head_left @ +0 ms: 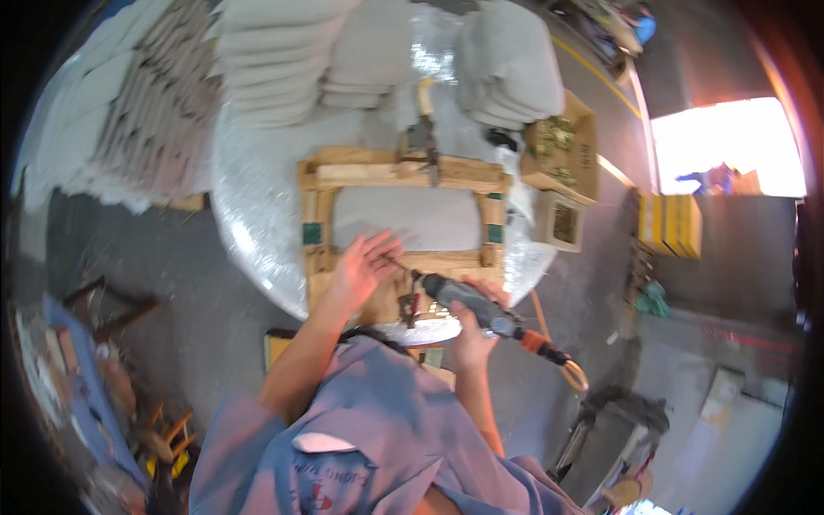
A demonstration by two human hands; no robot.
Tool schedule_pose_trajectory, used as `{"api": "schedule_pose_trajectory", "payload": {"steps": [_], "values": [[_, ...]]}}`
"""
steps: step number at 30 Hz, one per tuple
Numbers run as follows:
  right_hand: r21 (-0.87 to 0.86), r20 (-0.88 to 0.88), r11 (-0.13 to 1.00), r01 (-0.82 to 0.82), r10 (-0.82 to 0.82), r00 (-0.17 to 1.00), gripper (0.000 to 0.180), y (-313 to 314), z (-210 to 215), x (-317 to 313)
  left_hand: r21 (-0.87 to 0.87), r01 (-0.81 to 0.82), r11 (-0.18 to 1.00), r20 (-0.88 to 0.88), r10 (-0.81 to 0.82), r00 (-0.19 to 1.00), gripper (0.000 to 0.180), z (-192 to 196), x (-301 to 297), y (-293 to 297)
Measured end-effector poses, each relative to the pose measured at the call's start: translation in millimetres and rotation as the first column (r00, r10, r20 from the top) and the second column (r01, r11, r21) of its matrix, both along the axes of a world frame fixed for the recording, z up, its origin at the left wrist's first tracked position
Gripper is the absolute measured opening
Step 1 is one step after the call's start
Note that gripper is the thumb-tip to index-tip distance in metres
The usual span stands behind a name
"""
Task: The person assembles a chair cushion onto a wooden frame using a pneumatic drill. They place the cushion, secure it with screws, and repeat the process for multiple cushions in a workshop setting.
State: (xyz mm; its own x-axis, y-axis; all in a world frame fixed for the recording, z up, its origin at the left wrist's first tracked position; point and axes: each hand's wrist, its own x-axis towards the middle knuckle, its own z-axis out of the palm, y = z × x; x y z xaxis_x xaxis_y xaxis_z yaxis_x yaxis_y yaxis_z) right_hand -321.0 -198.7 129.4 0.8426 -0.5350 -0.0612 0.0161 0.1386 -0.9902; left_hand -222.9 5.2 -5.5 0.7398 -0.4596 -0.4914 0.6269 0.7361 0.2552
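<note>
"Two grips are to be accounted for; what is held by each?"

"A driver (446, 293) is held at a slant by the right grip (470, 335), which is wrapped closely around its body. The thin bit (399, 264) is met near its tip by the left grip (365, 264); its fingers are loosely spread and half curled, and whether anything small is pinched there cannot be told."

"How would the driver be expected to handle?"

"It would be judged stiff and fairly heavy, best taken around the thick middle, with the bit only lightly guided. Some drag might be expected from the cord (573, 375) at its tail."

"And where is it placed?"

"It is held over the near side of a wooden frame (365, 174), just beside a small clamp (408, 309). A flat grey pad (408, 219) is enclosed by the frame; it would be judged light, soft-faced and best lifted by its edges. The far rail is crossed by a yellow-handled clamp (421, 142)."

"What is seen farther off?"

"To the right, a small box (544, 219) and a carton (586, 156) of brass-coloured pieces are set; beyond the frame, grey stacks (275, 64) are piled on the film-wrapped surface (257, 197)."
</note>
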Motion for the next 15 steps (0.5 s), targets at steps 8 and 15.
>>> {"api": "schedule_pose_trajectory", "payload": {"steps": [8, 15], "values": [[-0.050, -0.035, 0.992, 0.114, -0.116, 0.993, 0.061, 32, 5, -6, 0.030, 0.250, 0.968, -0.149, -0.242, 0.959, 0.025, -31, 10, 20], [-0.037, -0.043, 0.988, 0.152, -0.153, 0.987, 0.061, 73, 16, 4, 0.075, 0.287, 0.955, -0.101, -0.279, 0.955, 0.021, -36, 20, 52]]}}
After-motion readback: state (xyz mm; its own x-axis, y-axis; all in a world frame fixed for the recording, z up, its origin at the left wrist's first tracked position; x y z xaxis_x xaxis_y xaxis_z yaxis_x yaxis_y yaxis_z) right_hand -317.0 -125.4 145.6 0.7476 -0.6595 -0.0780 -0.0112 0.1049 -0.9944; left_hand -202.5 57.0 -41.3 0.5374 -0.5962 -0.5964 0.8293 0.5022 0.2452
